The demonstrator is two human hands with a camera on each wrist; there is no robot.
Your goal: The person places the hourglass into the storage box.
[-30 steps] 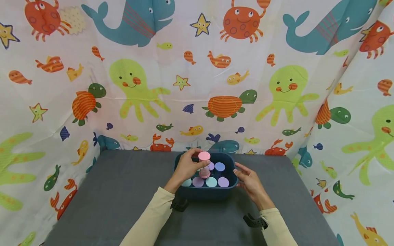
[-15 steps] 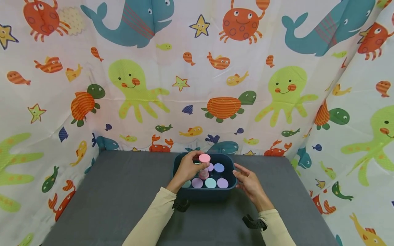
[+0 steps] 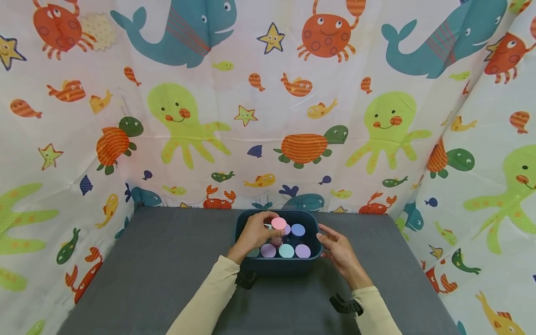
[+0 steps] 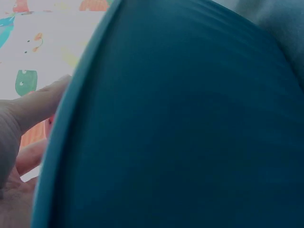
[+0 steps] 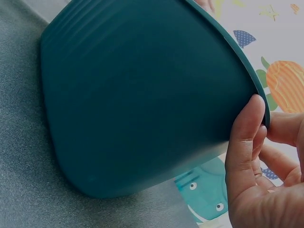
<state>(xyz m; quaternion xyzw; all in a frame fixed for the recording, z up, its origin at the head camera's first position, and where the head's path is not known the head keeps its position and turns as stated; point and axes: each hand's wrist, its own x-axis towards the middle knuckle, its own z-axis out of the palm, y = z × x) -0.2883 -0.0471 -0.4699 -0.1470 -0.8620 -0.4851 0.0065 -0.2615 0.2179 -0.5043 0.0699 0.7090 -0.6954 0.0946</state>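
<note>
A dark blue plastic bin [image 3: 278, 266] stands on the grey table with several small round-topped pieces in it. My left hand [image 3: 253, 234] reaches over the bin's left side and grips a small piece with a flat pink round top [image 3: 278, 224] between thumb and fingers. Its pinkish lower part is low inside the bin; its exact kind cannot be told. Around it are lilac [image 3: 268, 250], mint [image 3: 286, 250] and blue [image 3: 298, 230] tops. My right hand [image 3: 340, 250] holds the bin's right rim, its thumb [image 5: 245, 137] against the outer wall in the right wrist view.
The grey tabletop [image 3: 184, 270] extends to both sides of the bin. Behind it hangs a white curtain [image 3: 251, 163] printed with sea animals, which continues along the left and right. Black straps [image 3: 346, 303] are on both wrists.
My left hand has lowered the pink-topped piece deeper into the bin, so less of its lower part shows. The right hand stays at the rim.
</note>
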